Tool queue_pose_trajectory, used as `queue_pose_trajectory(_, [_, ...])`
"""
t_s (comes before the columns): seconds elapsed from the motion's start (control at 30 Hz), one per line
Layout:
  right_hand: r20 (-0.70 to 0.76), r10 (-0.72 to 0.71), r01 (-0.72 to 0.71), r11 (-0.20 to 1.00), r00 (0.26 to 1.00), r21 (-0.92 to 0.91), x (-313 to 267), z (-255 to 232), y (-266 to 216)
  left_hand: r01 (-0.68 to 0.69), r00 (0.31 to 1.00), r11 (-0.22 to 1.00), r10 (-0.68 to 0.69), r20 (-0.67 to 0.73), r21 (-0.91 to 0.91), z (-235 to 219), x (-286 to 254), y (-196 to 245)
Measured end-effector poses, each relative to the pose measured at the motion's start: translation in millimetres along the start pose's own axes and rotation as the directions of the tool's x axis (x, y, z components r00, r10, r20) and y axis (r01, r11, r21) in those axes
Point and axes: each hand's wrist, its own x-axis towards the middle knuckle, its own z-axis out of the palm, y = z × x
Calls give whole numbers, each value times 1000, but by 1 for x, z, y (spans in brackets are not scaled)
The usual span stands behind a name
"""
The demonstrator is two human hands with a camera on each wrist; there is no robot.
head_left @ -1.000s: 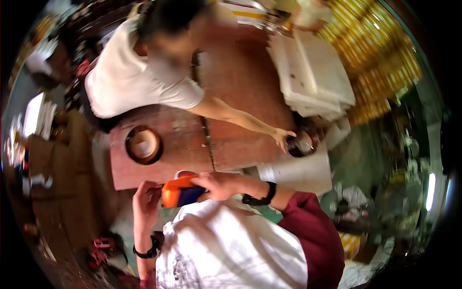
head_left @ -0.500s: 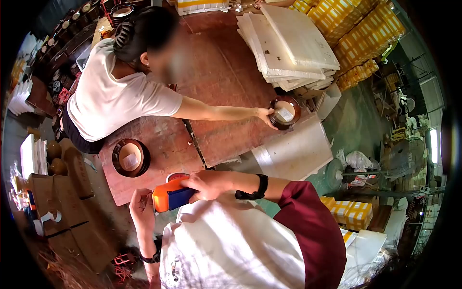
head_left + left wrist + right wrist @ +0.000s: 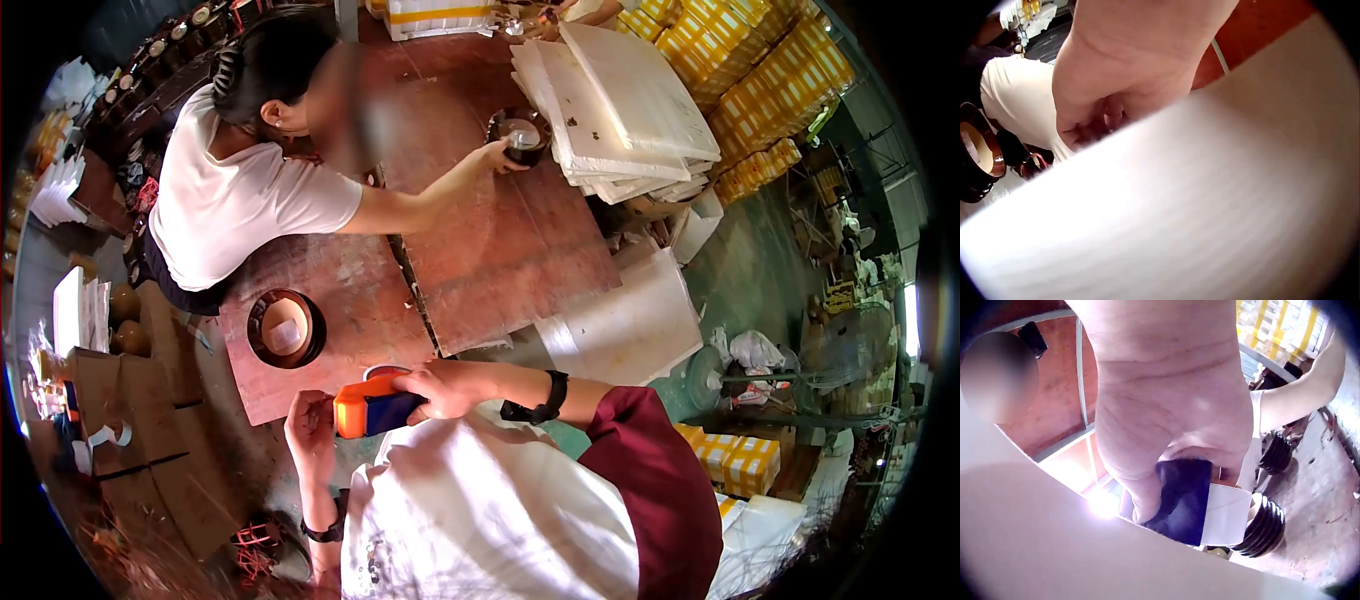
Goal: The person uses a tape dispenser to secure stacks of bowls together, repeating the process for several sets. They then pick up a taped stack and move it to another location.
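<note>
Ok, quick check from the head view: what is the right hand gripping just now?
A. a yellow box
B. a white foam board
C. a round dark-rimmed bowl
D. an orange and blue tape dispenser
D: the right hand curls round the orange and blue tape dispenser just above the white wrapped bundle, while the round dark-rimmed bowl sits apart on the red table.

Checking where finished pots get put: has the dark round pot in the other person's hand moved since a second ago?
Yes. The dark round pot went from the table's near right edge to beside the stack of white foam boards.
</note>
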Motion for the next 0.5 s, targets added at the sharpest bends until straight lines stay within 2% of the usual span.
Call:
queue_pose_trajectory(0.1, [97, 73, -72, 997, 993, -6, 2, -7, -8, -63, 998, 998, 63, 11, -13, -6, 4, -11])
queue_pose_trajectory(0.2, [67, 20, -28, 992, 998, 124, 3, -11, -18, -66, 998, 998, 66, 1, -17, -10, 4, -14])
queue_pose_trajectory(0.23, [118, 50, -61, 994, 992, 93, 4, -15, -24, -61, 998, 998, 60, -7, -17, -11, 4, -15])
queue_pose_trajectory(0.33, [123, -23, 10, 994, 992, 106, 6, -10, -16, -27, 998, 999, 29, -53, 44, -10, 4, -14])
queue_pose_trajectory(0.5, [135, -37, 16, 987, 990, 158, 11, 10, 9, 2, 998, 998, 2, -67, 59, -9, -1, -16])
